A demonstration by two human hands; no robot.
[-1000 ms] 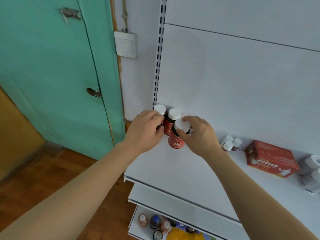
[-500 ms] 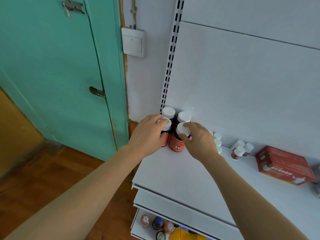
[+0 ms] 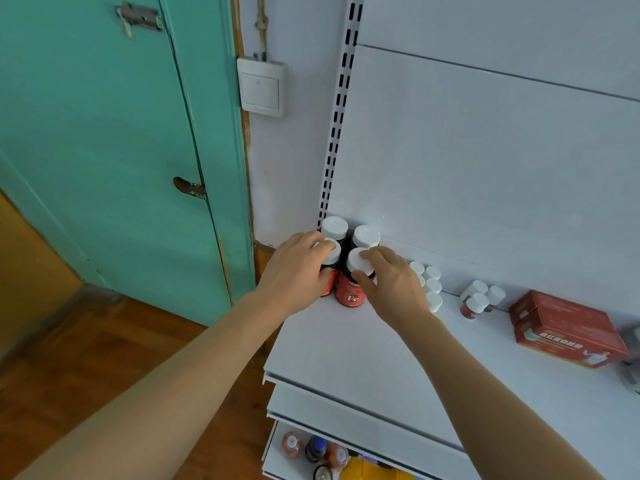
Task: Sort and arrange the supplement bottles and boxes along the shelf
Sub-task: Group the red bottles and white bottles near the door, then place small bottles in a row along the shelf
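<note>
Several red-labelled supplement bottles with white caps stand in a tight block at the far left end of the white shelf (image 3: 346, 348). My left hand (image 3: 294, 275) grips the front left bottle (image 3: 330, 258) round its cap and side. My right hand (image 3: 391, 285) holds the front right "Fe" bottle (image 3: 350, 292) by its cap. Two more bottles (image 3: 349, 232) stand behind them against the back panel. Small white-capped bottles (image 3: 429, 282) sit right of my right hand, three more (image 3: 479, 299) further right, then a red box (image 3: 568, 327).
A teal door (image 3: 121, 150) and a wall switch (image 3: 261, 88) lie left of the shelf's slotted upright. A lower shelf (image 3: 311, 452) holds several bottles and a yellow pack. Pale items show at the right edge (image 3: 632, 362). Wooden floor lies below left.
My left hand came off the back left bottle and now grips a front left one. My right hand set the "Fe" bottle upright beside it. The view swung left.
</note>
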